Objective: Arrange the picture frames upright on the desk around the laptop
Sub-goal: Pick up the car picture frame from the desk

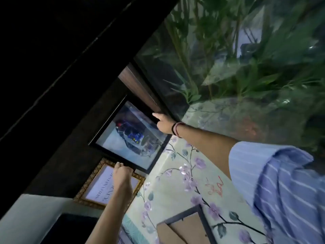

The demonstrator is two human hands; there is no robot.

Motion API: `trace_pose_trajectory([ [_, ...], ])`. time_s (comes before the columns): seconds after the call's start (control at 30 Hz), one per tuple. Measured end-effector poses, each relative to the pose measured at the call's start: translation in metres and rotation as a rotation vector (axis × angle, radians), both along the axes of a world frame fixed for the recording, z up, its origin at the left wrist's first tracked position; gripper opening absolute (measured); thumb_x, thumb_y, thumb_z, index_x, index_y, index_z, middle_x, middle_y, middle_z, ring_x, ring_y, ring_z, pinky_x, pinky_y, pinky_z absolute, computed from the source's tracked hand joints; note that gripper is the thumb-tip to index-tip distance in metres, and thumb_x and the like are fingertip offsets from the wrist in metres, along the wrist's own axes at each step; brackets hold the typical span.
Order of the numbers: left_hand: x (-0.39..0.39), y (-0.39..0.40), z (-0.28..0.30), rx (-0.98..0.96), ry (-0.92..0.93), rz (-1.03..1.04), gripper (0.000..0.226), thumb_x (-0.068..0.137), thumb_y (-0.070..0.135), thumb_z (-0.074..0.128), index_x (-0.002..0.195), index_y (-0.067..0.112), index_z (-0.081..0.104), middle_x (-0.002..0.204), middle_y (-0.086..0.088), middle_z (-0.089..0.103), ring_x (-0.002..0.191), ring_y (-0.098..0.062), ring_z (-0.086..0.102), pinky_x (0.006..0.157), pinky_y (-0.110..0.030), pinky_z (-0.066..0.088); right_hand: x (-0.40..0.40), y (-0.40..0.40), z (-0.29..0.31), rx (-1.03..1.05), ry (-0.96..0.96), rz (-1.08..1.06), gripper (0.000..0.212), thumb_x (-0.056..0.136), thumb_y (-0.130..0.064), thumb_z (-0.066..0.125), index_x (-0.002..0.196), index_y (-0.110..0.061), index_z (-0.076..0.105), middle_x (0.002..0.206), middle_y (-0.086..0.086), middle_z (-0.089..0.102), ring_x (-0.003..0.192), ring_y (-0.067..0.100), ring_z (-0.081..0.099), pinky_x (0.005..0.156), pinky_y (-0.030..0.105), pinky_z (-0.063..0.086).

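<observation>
The view is strongly tilted. A black picture frame (130, 136) with a blue and white photo stands on the floral desk top (175, 187), leaning against a dark wall. My right hand (162, 123) grips its upper right edge. My left hand (122, 173) holds its lower left corner. Beside it stands a gold ornate frame (98, 192) with printed text, partly hidden by my left forearm. A brown frame back with a dark border (190, 226) lies flat at the bottom. What may be the laptop's dark screen (70, 228) shows at bottom left.
A large window (237, 59) with green plants behind it runs along the right. A dark wall or curtain (52, 67) fills the upper left. A pale grey surface (29, 213) sits at the lower left. My striped blue sleeve (281, 187) covers the lower right.
</observation>
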State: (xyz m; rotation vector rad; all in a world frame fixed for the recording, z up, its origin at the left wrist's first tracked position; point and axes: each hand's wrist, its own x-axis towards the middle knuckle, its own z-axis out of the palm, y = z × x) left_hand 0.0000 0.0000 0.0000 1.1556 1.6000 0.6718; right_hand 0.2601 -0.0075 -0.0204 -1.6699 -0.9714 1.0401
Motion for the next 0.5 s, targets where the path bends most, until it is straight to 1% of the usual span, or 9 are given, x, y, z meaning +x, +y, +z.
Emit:
trace_pose_trajectory([
  [0.07,0.003,0.008,-0.002,-0.035,0.011,-0.033,0.077,0.093,-0.012,0.035,0.161,0.019,0.019,0.168,-0.006,0.022,0.152,-0.029,0.029,0.123,-0.045,0.026,0.007,0.005,0.005,-0.059,-0.041,0.01,0.063,0.095,-0.012,0.041,0.156,-0.026,0.03,0.164,0.009,0.025,0.148,0.028,0.032,0.121,0.033,0.025],
  [0.13,0.003,0.012,-0.003,-0.068,-0.001,-0.034,0.078,0.094,-0.012,0.032,0.162,0.022,0.017,0.17,-0.006,0.017,0.154,-0.029,0.023,0.124,-0.046,0.023,0.01,0.009,0.003,-0.11,-0.033,0.036,0.064,0.096,-0.014,0.04,0.156,-0.029,0.027,0.165,0.007,0.022,0.148,0.028,0.031,0.121,0.033,0.024],
  [0.23,0.004,0.013,-0.004,-0.075,0.024,-0.049,0.082,0.09,-0.018,0.032,0.161,0.021,0.018,0.17,-0.007,0.016,0.155,-0.032,0.019,0.124,-0.047,0.021,0.008,0.016,-0.002,-0.13,-0.004,0.085,0.061,0.097,-0.012,0.037,0.156,-0.025,0.028,0.164,0.006,0.025,0.146,0.026,0.034,0.118,0.03,0.028],
  [0.27,0.005,0.011,-0.002,-0.072,0.029,-0.059,0.085,0.087,-0.02,0.032,0.161,0.019,0.018,0.169,-0.01,0.016,0.155,-0.035,0.017,0.124,-0.047,0.021,0.007,0.018,-0.002,-0.126,0.026,0.088,0.061,0.098,-0.011,0.037,0.157,-0.024,0.028,0.164,0.006,0.026,0.145,0.026,0.036,0.117,0.029,0.029],
  [0.33,0.004,0.007,-0.001,-0.058,0.027,-0.071,0.083,0.083,-0.024,0.031,0.158,0.01,0.019,0.164,-0.021,0.021,0.151,-0.041,0.017,0.123,-0.045,0.022,0.006,0.018,-0.003,-0.126,0.111,0.051,0.059,0.1,-0.008,0.036,0.157,-0.021,0.026,0.164,0.007,0.024,0.143,0.025,0.038,0.113,0.024,0.029],
  [0.37,0.007,0.003,0.002,-0.042,0.026,-0.075,0.081,0.082,-0.024,0.031,0.156,0.006,0.021,0.161,-0.025,0.023,0.149,-0.042,0.019,0.123,-0.046,0.022,0.006,0.017,-0.003,-0.128,0.158,0.04,0.059,0.1,-0.007,0.035,0.157,-0.02,0.026,0.164,0.007,0.024,0.144,0.024,0.037,0.11,0.021,0.028],
  [0.4,0.009,-0.003,0.006,-0.037,0.024,-0.064,0.082,0.081,-0.024,0.03,0.156,0.006,0.021,0.161,-0.025,0.023,0.149,-0.041,0.02,0.123,-0.046,0.021,0.005,0.015,-0.004,-0.123,0.183,0.024,0.061,0.099,-0.005,0.035,0.157,-0.019,0.026,0.164,0.007,0.025,0.144,0.023,0.037,0.107,0.019,0.028],
  [0.43,0.01,-0.007,0.01,-0.024,-0.001,-0.07,0.084,0.082,-0.024,0.03,0.158,0.009,0.019,0.165,-0.019,0.021,0.151,-0.038,0.022,0.123,-0.045,0.021,0.005,0.01,-0.004,-0.111,0.194,0.015,0.063,0.096,-0.003,0.036,0.157,-0.018,0.027,0.163,0.008,0.027,0.145,0.023,0.036,0.109,0.019,0.026],
  [0.5,0.011,-0.019,0.02,0.009,-0.02,-0.092,0.086,0.087,-0.025,0.03,0.161,0.018,0.018,0.166,0.001,0.023,0.149,-0.026,0.03,0.12,-0.037,0.026,0.004,-0.001,-0.009,-0.072,0.166,-0.01,0.068,0.09,-0.002,0.039,0.156,-0.016,0.029,0.161,0.01,0.031,0.147,0.023,0.033,0.118,0.026,0.024],
])
